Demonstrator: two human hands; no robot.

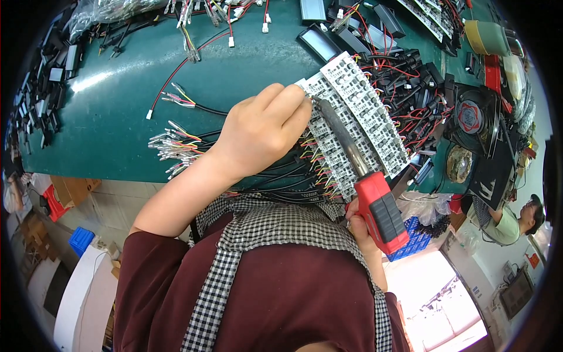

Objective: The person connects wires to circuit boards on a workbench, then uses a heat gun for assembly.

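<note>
At four o'clock in my view sits a blue plastic crate [413,240] with a perforated wall; I cannot make out its contents. At two o'clock is a green, round-walled container [489,38], its inside hidden from me. A round, glassy dish [458,163] lies at three o'clock, with something brownish in it. A crumpled clear plastic bag [114,14] spreads between ten and eleven.

The white circuit boards [375,111] lie at three o'clock from my left hand [264,129] and at twelve from my right [360,232]. My left fingers are bent, their tips together at the boards' near-left corner; I cannot tell what they pinch. My right hand grasps the red-and-black handle of a soldering iron [368,179], whose bare metal barrel slants toward eleven, over the boards, its tip just beside my left fingertips.

The boards are flat, stiff panels dotted with small dark parts. Smooth black cables [281,176] run below my left wrist, across the glossy green tabletop [117,135].
</note>
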